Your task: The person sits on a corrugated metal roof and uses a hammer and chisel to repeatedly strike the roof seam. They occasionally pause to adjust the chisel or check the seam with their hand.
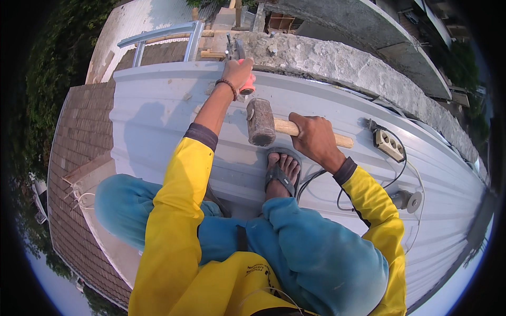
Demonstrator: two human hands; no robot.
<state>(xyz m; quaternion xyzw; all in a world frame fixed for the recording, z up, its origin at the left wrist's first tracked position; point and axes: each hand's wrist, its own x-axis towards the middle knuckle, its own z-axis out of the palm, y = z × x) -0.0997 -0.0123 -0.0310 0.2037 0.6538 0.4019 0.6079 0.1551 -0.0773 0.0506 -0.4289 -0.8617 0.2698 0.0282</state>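
Left hand (237,73) grips the chisel (247,87) at the roof's (158,116) upper edge; right hand (316,138) clenches the hammer (261,124). Best strike squarely!

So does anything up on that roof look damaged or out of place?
Yes. The concrete wall top beside the grey metal roofing is rough and chipped, with crumbs lying on the sheet near the left hand. A power strip and loose cables lie on the sloping roof.

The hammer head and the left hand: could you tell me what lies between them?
In the head view, only bare grey roof sheet lies between the hammer head and the left hand.
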